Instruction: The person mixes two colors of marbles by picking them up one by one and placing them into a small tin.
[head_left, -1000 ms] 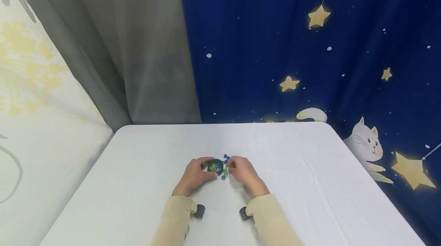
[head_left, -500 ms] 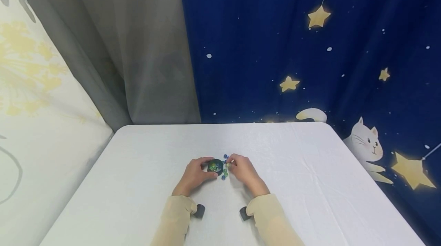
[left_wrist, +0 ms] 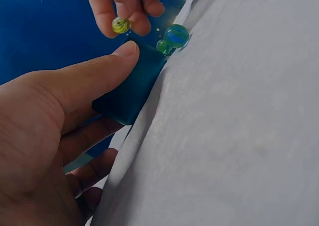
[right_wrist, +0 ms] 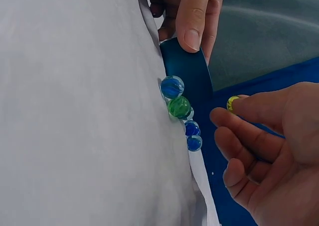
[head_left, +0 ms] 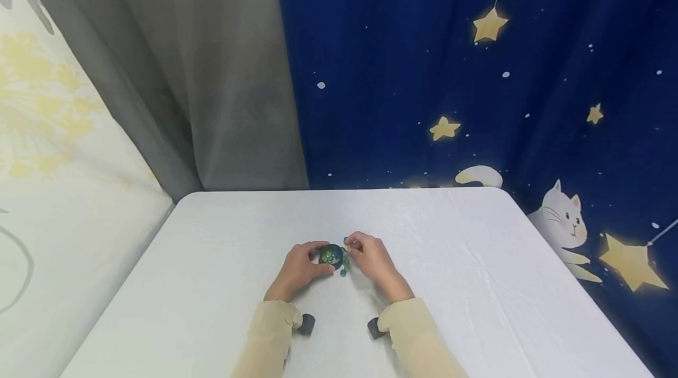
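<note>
While the left hand (head_left: 298, 269) grips a small round dark-teal bowl (head_left: 331, 255) mid-worktop (head_left: 477, 284), the right hand (head_left: 372, 260) pinches a glossy yellow-green swirled marble (right_wrist: 233, 103) just above loose blue and green marbles (right_wrist: 178, 107) beside it.

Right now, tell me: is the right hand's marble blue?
No, the marble pinched in the right hand is yellow-green, while blue ones lie on the table.

A table (head_left: 477, 284) covered with a white cloth carries a small dark round bowl (head_left: 331, 256). Loose blue and green marbles (head_left: 345, 264) lie on the cloth just beside the bowl.
</note>
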The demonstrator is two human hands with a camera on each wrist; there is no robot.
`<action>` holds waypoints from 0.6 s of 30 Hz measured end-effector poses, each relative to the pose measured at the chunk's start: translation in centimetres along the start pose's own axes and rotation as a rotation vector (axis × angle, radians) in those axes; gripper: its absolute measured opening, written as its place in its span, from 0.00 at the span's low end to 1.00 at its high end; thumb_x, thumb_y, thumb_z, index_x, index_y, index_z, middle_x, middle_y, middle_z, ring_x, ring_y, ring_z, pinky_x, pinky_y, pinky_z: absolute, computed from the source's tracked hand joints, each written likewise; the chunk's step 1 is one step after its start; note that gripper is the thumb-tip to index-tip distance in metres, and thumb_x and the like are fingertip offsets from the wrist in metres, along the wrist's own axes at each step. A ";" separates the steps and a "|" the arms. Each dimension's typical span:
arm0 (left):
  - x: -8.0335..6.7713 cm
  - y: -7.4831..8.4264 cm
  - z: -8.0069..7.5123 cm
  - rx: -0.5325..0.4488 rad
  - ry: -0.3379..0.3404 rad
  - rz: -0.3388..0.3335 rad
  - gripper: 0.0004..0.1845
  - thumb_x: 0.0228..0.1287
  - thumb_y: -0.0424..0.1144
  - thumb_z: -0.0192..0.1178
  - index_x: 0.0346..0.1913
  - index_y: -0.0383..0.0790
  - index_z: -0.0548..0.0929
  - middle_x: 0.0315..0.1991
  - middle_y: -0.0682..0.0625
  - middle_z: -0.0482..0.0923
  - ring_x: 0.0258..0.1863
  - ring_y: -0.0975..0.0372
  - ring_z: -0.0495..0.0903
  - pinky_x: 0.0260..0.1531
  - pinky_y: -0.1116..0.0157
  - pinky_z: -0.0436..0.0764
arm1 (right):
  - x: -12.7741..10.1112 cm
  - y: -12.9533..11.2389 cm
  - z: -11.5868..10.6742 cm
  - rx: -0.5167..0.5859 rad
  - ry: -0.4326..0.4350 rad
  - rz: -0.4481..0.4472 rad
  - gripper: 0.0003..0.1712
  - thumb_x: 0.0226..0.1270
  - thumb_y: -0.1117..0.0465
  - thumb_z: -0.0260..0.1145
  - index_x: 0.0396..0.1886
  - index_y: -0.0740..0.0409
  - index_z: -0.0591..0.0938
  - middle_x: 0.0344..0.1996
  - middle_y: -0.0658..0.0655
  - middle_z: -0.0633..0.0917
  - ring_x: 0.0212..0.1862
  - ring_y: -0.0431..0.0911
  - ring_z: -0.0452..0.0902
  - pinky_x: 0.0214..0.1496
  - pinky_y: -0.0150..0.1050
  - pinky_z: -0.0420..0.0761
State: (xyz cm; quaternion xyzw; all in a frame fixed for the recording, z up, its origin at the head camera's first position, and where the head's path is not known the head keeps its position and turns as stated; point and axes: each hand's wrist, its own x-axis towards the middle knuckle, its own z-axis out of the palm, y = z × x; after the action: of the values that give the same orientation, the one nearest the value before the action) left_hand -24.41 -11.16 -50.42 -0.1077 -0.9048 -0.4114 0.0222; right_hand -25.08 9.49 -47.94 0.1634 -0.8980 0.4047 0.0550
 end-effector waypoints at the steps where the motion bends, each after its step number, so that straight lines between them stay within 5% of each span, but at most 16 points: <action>1: 0.0 0.0 0.0 -0.002 0.000 0.002 0.32 0.45 0.48 0.78 0.56 0.45 0.82 0.46 0.49 0.81 0.41 0.58 0.75 0.46 0.54 0.76 | 0.0 -0.1 0.0 0.005 0.002 -0.003 0.09 0.63 0.67 0.67 0.42 0.53 0.84 0.30 0.48 0.84 0.34 0.40 0.78 0.41 0.40 0.79; 18: 0.0 0.0 -0.1 -0.009 -0.007 0.000 0.32 0.45 0.49 0.77 0.56 0.46 0.83 0.46 0.50 0.80 0.41 0.58 0.74 0.44 0.54 0.75 | 0.0 -0.8 -0.1 0.044 0.031 -0.045 0.10 0.62 0.66 0.69 0.42 0.51 0.86 0.32 0.50 0.86 0.35 0.40 0.79 0.40 0.38 0.79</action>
State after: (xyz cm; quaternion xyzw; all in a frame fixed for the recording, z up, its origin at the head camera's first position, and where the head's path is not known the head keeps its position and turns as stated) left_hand -24.40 -11.28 -50.33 -0.1092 -0.9031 -0.4149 0.0184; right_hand -24.81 9.05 -47.29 0.1782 -0.8841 0.4256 0.0745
